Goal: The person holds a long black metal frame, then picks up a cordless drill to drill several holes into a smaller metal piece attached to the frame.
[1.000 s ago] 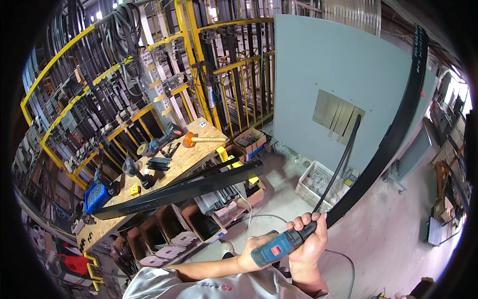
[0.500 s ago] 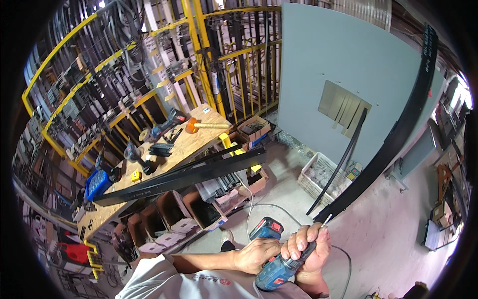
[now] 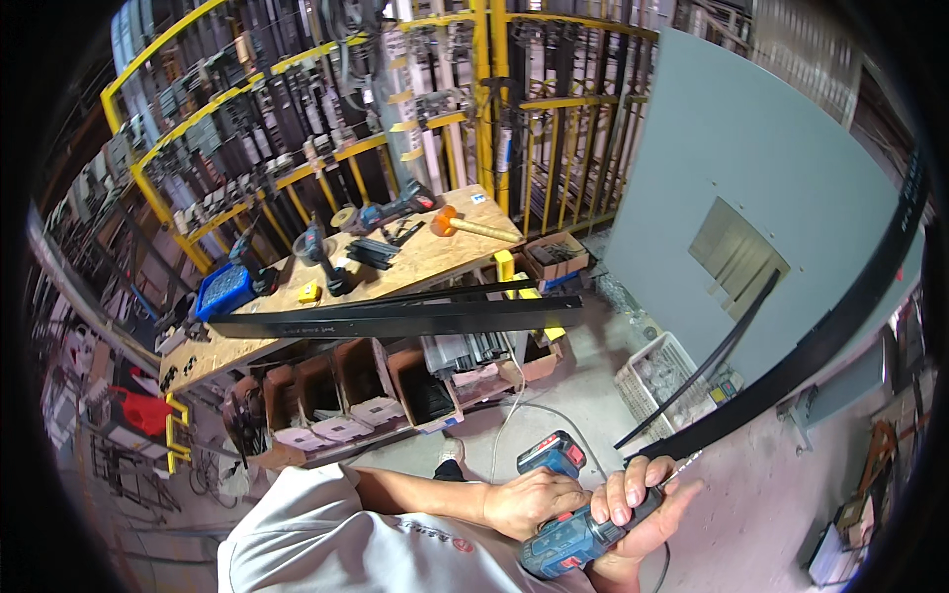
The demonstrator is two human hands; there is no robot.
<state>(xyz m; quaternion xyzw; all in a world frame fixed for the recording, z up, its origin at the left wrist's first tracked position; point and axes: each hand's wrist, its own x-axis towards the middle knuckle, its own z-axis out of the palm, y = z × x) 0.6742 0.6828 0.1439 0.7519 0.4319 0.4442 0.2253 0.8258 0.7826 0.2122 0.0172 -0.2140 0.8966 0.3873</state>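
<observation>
A blue cordless drill (image 3: 565,546) lies across both my hands, held close to my shirt at the lower middle. My left hand (image 3: 534,502) is wrapped round its handle, between the body and the black battery pack (image 3: 551,453). Around the black chuck, the fingers of my right hand (image 3: 638,509) are closed, with one finger stretched out past it. A thin drill bit (image 3: 682,469) sticks out of the chuck toward the upper right. Just beyond the bit stands the lower end of a long black profile (image 3: 732,405), apart from the workbench.
A wooden workbench (image 3: 445,265) at the left bears several power tools, an orange-headed mallet (image 3: 450,223), a blue tray (image 3: 223,294) and a long black bar (image 3: 395,318). Open bins (image 3: 362,368) stand below. A grey cabinet (image 3: 672,188) and a white basket (image 3: 647,381) stand right. A cable crosses the floor.
My view has swung left, so the bench and cabinet sit further right in the picture. Both hands still hold the drill; a finger of my right hand now reaches out further along the bit.
</observation>
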